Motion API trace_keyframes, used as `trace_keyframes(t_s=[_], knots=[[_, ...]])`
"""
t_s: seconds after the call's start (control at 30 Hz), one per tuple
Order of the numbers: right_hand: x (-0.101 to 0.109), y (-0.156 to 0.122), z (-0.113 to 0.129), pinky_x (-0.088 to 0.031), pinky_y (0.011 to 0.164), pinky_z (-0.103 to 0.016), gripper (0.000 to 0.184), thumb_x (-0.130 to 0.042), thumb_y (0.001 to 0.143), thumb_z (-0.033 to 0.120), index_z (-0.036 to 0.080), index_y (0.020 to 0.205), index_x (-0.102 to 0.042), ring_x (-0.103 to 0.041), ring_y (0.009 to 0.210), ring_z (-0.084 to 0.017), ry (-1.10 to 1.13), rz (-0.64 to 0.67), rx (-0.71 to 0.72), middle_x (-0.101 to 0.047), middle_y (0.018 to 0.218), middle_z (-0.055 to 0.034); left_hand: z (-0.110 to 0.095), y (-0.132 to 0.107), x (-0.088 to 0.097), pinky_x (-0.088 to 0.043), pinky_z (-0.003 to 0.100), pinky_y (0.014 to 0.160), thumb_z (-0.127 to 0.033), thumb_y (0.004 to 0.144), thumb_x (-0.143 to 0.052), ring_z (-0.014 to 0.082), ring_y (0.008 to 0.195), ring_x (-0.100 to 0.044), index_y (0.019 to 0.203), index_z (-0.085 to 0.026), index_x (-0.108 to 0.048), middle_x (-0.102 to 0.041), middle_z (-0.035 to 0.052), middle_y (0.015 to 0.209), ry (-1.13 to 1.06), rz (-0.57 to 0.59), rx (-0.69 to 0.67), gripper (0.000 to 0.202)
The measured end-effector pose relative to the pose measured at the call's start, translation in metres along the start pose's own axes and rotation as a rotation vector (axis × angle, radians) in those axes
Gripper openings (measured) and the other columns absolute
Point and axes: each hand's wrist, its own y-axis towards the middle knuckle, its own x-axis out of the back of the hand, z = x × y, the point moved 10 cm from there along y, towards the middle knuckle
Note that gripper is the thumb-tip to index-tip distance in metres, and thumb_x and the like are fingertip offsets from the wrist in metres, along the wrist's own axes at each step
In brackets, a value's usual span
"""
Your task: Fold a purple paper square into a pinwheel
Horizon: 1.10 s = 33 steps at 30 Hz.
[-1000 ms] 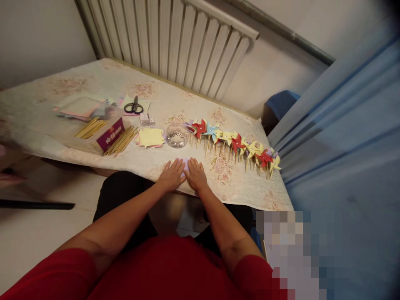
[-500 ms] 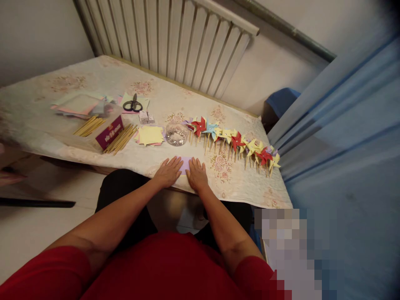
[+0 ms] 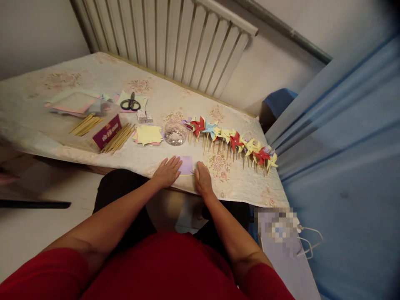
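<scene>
Two hands: the left hand [image 3: 167, 171] and the right hand [image 3: 203, 178] lie on the near edge of the table [image 3: 165, 98].
Writing: the red box [image 3: 108, 131] at the left has gold letters, too small to read.
Paper: the purple paper [image 3: 186, 165] lies flat between the two hands.
Left fingers: flat and a little spread, with the tips on the paper's left edge.
Right fingers: close together at the paper's right edge. It is too hard to tell if they pinch it.
Behind the paper: a clear bowl [image 3: 175, 134], with a row of pinwheels [image 3: 231, 139] to its right.
Hard to see: a blurry patch [image 3: 276, 229] at the near right.
</scene>
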Motion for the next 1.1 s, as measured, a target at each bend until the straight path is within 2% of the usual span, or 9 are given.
trace_keyframes(t_s=[0.07, 0.13, 0.23, 0.33, 0.5, 0.67, 0.9, 1.0, 1.1], knots=[[0.013, 0.014, 0.006, -0.034, 0.122, -0.046, 0.048, -0.030, 0.104, 0.026, 0.012, 0.143, -0.054, -0.046, 0.143, -0.023, 0.063, -0.085, 0.030, -0.056, 0.147, -0.0144, 0.000, 0.000, 0.001, -0.023, 0.052, 0.122, -0.034, 0.101, -0.034, 0.0289, 0.152, -0.027, 0.152, -0.016, -0.043, -0.036, 0.0121, 0.162, -0.009, -0.001, 0.007, 0.055], [0.015, 0.031, 0.022, -0.038, 0.121, -0.042, 0.047, -0.029, 0.104, 0.027, 0.015, 0.141, -0.057, -0.050, 0.140, -0.020, 0.104, -0.091, 0.108, -0.060, 0.144, -0.0113, -0.001, 0.000, 0.002, -0.024, 0.053, 0.122, -0.034, 0.101, -0.035, 0.0291, 0.152, -0.028, 0.152, -0.016, -0.043, -0.036, 0.0124, 0.162, -0.010, 0.000, 0.007, 0.055], [-0.001, 0.052, 0.051, -0.041, 0.119, -0.038, 0.046, -0.031, 0.104, 0.025, 0.017, 0.140, -0.058, -0.054, 0.136, -0.018, 0.092, 0.010, 0.239, -0.062, 0.141, -0.0097, -0.002, 0.000, 0.004, -0.024, 0.053, 0.121, -0.033, 0.101, -0.034, 0.0291, 0.152, -0.028, 0.152, -0.016, -0.043, -0.035, 0.0125, 0.162, 0.005, -0.001, 0.002, 0.055], [-0.027, 0.057, 0.065, -0.035, 0.122, -0.039, 0.045, -0.034, 0.104, 0.024, 0.012, 0.142, -0.055, -0.046, 0.143, -0.020, 0.003, 0.119, 0.301, -0.057, 0.146, -0.0125, -0.002, -0.001, 0.005, -0.025, 0.053, 0.121, -0.033, 0.102, -0.033, 0.0291, 0.151, -0.029, 0.149, -0.014, -0.047, -0.037, 0.0129, 0.161, 0.010, -0.010, 0.001, 0.053], [-0.050, 0.045, 0.052, -0.021, 0.125, -0.050, 0.048, -0.034, 0.105, 0.027, 0.010, 0.149, -0.046, -0.030, 0.152, -0.025, -0.197, 0.206, 0.239, -0.041, 0.159, -0.0149, -0.004, -0.003, 0.006, -0.026, 0.053, 0.121, -0.032, 0.102, -0.033, 0.0296, 0.151, -0.031, 0.149, -0.011, -0.047, -0.039, 0.0128, 0.160, 0.018, -0.038, -0.014, 0.053], [-0.049, 0.043, 0.050, -0.019, 0.125, -0.052, 0.050, -0.034, 0.105, 0.031, 0.013, 0.152, -0.041, -0.027, 0.153, -0.026, -0.269, 0.231, 0.218, -0.034, 0.163, -0.0131, -0.003, -0.003, 0.006, -0.026, 0.053, 0.121, -0.033, 0.102, -0.032, 0.0290, 0.150, -0.031, 0.150, -0.010, -0.045, -0.039, 0.0148, 0.160, 0.000, -0.051, 0.003, 0.055], [-0.050, 0.043, 0.052, -0.018, 0.124, -0.053, 0.054, -0.035, 0.105, 0.036, 0.010, 0.152, -0.040, -0.026, 0.153, -0.029, -0.291, 0.227, 0.225, -0.032, 0.164, -0.0139, 0.004, -0.007, 0.005, -0.022, 0.055, 0.123, -0.040, 0.101, -0.036, 0.0300, 0.152, -0.029, 0.150, -0.012, -0.045, -0.037, 0.0151, 0.161, -0.029, -0.049, 0.030, 0.058], [-0.049, 0.042, 0.052, -0.018, 0.124, -0.054, 0.055, -0.037, 0.104, 0.037, 0.011, 0.153, -0.039, -0.026, 0.153, -0.029, -0.283, 0.215, 0.230, -0.032, 0.164, -0.0142, 0.013, -0.009, 0.004, -0.023, 0.056, 0.123, -0.045, 0.100, -0.039, 0.0315, 0.152, -0.027, 0.151, -0.011, -0.044, -0.036, 0.0154, 0.161, -0.070, -0.017, 0.058, 0.061], [-0.049, 0.042, 0.052, -0.018, 0.124, -0.054, 0.055, -0.039, 0.104, 0.037, 0.012, 0.153, -0.039, -0.025, 0.153, -0.029, -0.276, 0.212, 0.228, -0.032, 0.163, -0.0146, 0.037, -0.010, 0.009, -0.027, 0.055, 0.121, -0.042, 0.100, -0.037, 0.0308, 0.151, -0.029, 0.149, -0.012, -0.045, -0.038, 0.0158, 0.160, -0.158, -0.042, 0.175, 0.058]])
